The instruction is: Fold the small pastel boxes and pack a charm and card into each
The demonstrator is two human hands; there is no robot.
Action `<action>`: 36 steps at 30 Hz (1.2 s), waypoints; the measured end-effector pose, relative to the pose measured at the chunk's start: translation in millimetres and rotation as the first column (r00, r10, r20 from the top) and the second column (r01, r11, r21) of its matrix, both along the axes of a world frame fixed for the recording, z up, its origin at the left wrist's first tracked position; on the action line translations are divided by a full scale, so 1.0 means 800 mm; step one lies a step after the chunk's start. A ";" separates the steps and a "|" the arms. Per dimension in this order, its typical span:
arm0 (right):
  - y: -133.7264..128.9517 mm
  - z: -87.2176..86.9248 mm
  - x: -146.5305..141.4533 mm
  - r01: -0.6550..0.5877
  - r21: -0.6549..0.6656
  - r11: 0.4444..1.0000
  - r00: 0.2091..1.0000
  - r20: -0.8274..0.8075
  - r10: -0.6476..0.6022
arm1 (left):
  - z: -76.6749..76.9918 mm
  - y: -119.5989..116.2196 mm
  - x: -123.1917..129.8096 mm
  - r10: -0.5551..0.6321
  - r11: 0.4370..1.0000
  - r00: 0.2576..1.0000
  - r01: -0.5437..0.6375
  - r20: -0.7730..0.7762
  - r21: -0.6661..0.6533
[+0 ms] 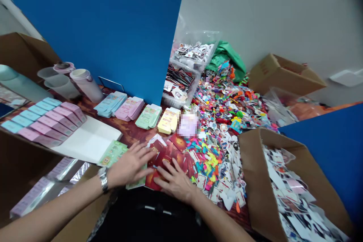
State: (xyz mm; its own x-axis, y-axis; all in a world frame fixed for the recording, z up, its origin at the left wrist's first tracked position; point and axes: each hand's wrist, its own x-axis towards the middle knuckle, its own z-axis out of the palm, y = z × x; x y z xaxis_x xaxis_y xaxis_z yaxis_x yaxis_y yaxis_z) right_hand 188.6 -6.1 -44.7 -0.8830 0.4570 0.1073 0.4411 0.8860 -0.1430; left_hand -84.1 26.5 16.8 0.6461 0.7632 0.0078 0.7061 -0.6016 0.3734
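My left hand (pixel 130 164), with a metal watch (pixel 103 179) on its wrist, lies palm down with its fingers spread. It is over flat green printed cartons (pixel 115 150), and part of them is hidden beneath it. My right hand (pixel 178 182) rests with fingers apart at the near edge of several red printed packets (pixel 179 141). Neither hand is wrapped around anything. Between the hands, a small pale bluish piece (pixel 155 166) is too small to name. A white folded piece (pixel 157 140) lies at the top of the red packets.
Stacks of flat blue (pixel 111 104), pink (pixel 129 108), green (pixel 149 116) and yellow cartons (pixel 168 120) line the table's back. Small boxes (pixel 51 121) stand left. Colourful trinkets (pixel 227 102) heap right, beside a sticker-filled cardboard box (pixel 256 181). Bottles (pixel 86 85) stand back left.
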 end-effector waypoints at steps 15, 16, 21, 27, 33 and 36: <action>0.032 -0.020 -0.008 0.256 0.001 0.967 0.964 -0.068 -0.256 | -0.023 -0.029 -0.070 -0.208 0.963 0.959 0.235 -0.193 0.129; 0.032 -0.021 -0.008 0.259 0.007 0.966 0.964 -0.070 -0.257 | -0.022 -0.028 -0.074 -0.211 0.961 0.959 0.239 -0.191 0.137; 0.034 -0.025 -0.007 0.252 0.076 0.965 0.966 -0.085 -0.246 | -0.016 -0.022 -0.096 -0.193 0.964 0.965 0.220 -0.178 0.148; 0.036 -0.031 -0.006 0.207 0.212 0.955 0.977 -0.089 -0.193 | -0.004 -0.020 -0.114 -0.182 0.976 0.963 0.202 -0.199 0.086; 0.031 -0.017 -0.011 0.225 0.178 0.958 0.972 -0.110 -0.208 | 0.008 -0.027 -0.105 -0.174 0.985 0.971 0.175 -0.165 -0.011; 0.032 -0.004 -0.017 0.225 0.142 0.964 0.967 -0.150 -0.204 | 0.010 -0.023 -0.086 -0.141 0.988 0.984 0.146 -0.106 0.040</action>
State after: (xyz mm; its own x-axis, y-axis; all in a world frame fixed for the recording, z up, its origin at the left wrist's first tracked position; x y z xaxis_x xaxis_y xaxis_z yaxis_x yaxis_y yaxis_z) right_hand 175.0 19.7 -47.9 -0.7391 0.6021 0.3020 0.6095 0.7886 -0.0805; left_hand -153.2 8.4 25.1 0.7482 0.6627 -0.0307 0.6443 -0.7148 0.2721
